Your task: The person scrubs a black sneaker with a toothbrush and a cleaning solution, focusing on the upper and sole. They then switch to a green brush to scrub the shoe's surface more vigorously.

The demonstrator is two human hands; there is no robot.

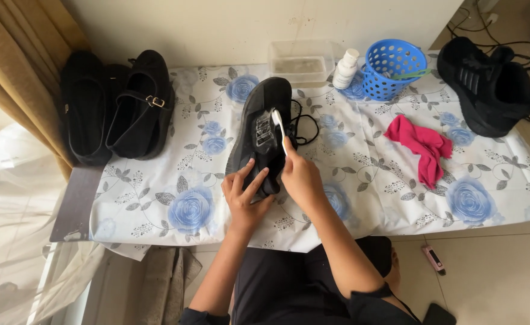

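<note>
While the head camera looks straight down, a black sports shoe turned sole-up [260,135] lies at the middle of the tabletop [367,198], which is covered by a white cloth printed with blue roses and grey leaves. Its toe points toward twelve o'clock and its heel toward six, and its black lace spills out at three o'clock. The left hand [244,192] is wrapped around the heel end, fingers spread over the sole, which seems to steady the shoe. The right hand [301,177] is closed on the handle of a white toothbrush [280,129], whose head rests on the sole near the grey tread, an angle that suits scrubbing.

At nine to ten o'clock from the shoe, a pair of black strap shoes with a small metal buckle [117,108] sits side by side at the cloth's edge, well apart from the hands. At twelve o'clock a clear rectangular plastic tub [301,63] stands against the wall. Just beside it, at one o'clock, is a small white bottle with a white cap [345,69]; its label is too small to make out. Touching or nearly touching the bottle is a round blue plastic basket with a perforated wall [394,69]. At two o'clock the second black sports shoe [487,87] stands upright, and between it and the hands, at three o'clock, lies a crumpled pink cloth [421,147]. On the floor at five o'clock is a small pink oblong device [433,259].
</note>
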